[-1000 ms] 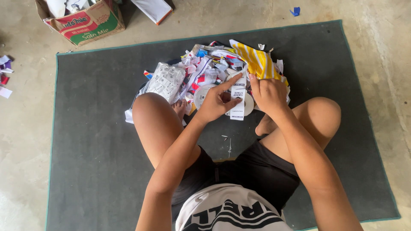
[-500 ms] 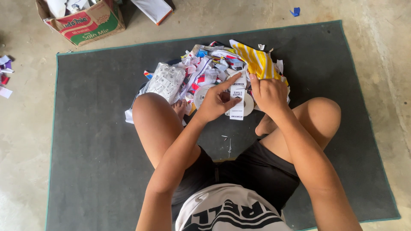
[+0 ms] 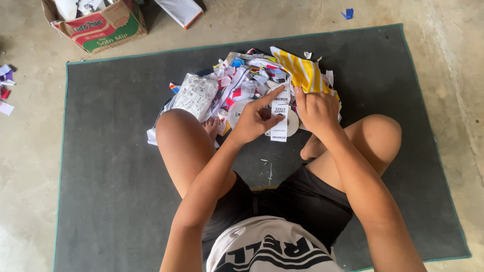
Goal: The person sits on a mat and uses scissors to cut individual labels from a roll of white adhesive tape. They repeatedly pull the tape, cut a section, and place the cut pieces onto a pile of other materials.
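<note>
Nothing much has shifted since the earlier frames: both hands stay over the same spot on the heap, and the white paper strip [image 3: 280, 115] hangs between them as it did before.

The left hand [image 3: 253, 121] has its forefinger stretched out straight, the tip resting against the upper edge of the strip, while the thumb presses the strip from the side; the other fingers are curled into the palm. The right hand [image 3: 316, 110] is closed into a loose fist just beside the strip's right edge, with the forefinger raised near the strip's top; whether it actually pinches the paper cannot be told from this view. The strip stands upright, printed in black, in front of a round white roll [image 3: 291, 122] that lies on the pile.

That pile of paper scraps [image 3: 237, 83] sits on the dark grey mat [image 3: 111, 151] between the person's crossed knees, with a yellow and white striped wrapper [image 3: 302, 73] on its far right side.

On the concrete floor beyond the mat, an open cardboard box [image 3: 103, 27] holds white sheets and some darker things too small to make out.
</note>
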